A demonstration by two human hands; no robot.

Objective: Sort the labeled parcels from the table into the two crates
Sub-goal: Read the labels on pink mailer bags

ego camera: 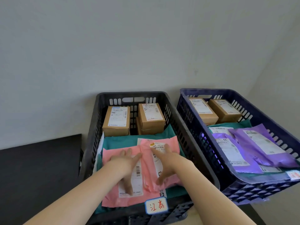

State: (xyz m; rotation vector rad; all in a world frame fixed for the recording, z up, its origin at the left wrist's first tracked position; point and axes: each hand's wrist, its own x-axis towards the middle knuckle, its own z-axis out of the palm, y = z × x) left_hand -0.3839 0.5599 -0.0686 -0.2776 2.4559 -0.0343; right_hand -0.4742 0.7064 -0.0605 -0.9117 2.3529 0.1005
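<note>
Two pink mailer bags lie in the black crate (178, 120). My left hand (125, 161) rests flat with spread fingers on the lower pink bag (113, 192). My right hand (164, 161) presses flat on the upper pink bag (168, 142), which overlaps the lower one. Both bags carry white labels. Under them lies a teal bag (116, 142). Two labeled cardboard boxes (116, 120) (151, 117) stand at the crate's far end. The blue crate (203, 137) on the right holds two cardboard boxes (225, 109) and purple mailer bags (259, 143).
A white tag with red writing (156, 205) hangs on the black crate's near rim. A second tag (293, 175) sits on the blue crate. A dark table surface (40, 168) lies to the left. Grey walls stand behind and to the right.
</note>
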